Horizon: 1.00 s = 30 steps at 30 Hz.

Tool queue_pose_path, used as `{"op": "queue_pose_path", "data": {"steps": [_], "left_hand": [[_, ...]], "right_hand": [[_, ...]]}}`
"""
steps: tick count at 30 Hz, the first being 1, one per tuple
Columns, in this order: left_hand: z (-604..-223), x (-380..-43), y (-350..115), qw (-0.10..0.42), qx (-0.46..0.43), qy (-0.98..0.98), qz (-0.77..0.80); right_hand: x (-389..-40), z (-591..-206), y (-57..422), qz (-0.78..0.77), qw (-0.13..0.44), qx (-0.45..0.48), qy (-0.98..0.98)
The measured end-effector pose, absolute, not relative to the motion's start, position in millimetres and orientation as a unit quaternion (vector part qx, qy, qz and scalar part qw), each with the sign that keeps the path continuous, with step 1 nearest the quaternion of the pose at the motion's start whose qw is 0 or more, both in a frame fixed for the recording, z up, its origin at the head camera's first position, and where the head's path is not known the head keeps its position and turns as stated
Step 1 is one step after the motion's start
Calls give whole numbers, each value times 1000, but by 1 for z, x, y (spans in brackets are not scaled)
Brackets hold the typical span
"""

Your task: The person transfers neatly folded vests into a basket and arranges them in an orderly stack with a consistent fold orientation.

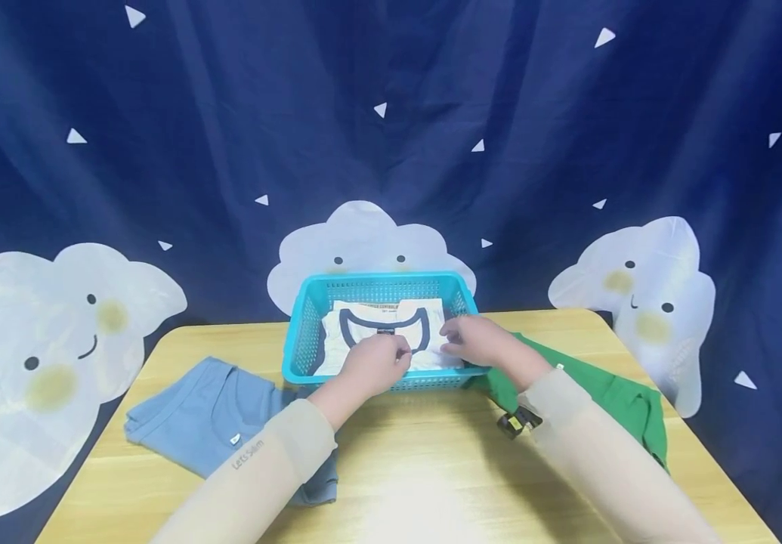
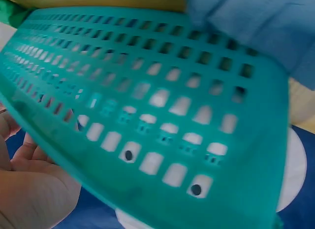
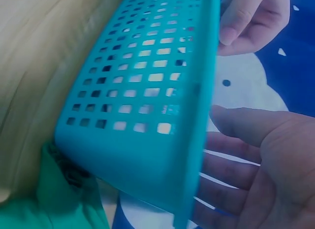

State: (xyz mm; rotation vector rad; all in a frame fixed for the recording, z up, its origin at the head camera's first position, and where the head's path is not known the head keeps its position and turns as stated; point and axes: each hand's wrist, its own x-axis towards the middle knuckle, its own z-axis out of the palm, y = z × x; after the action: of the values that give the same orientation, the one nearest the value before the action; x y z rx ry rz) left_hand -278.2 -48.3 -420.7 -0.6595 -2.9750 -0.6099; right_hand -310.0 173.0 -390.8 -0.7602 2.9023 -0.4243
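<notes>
A white shirt (image 1: 363,332) with a dark collar band lies folded inside a turquoise plastic basket (image 1: 295,340). Above the basket's front part is my left hand (image 1: 377,363), its fingers loosely bent near the collar. The right wrist view shows that left hand (image 3: 256,17) past the rim with no cloth visible in it. At the basket's right side, my right hand (image 1: 479,340) has its fingers extended over the shirt's edge. Seen close up, the right hand (image 3: 285,165) is spread, its fingertips partly hidden behind the rim.
A folded blue shirt (image 1: 227,408) lies on the wooden table (image 1: 418,461) to the left, partly under my left forearm. Green cloth (image 1: 608,397) lies to the right, partly behind my right forearm. A dark blue curtain (image 1: 431,174) with white clouds hangs behind the table.
</notes>
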Motion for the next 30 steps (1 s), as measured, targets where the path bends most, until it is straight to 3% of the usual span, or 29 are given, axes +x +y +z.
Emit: {"op": "queue_pose_path", "data": {"steps": [18, 30], "left_hand": [[-400, -246, -3, 53, -232, -944, -228], [-393, -224, 44, 49, -261, -934, -238]], "right_hand": [[-285, -371, 203, -180, 11, -281, 943], [-264, -365, 232, -212, 30, -253, 943]]}}
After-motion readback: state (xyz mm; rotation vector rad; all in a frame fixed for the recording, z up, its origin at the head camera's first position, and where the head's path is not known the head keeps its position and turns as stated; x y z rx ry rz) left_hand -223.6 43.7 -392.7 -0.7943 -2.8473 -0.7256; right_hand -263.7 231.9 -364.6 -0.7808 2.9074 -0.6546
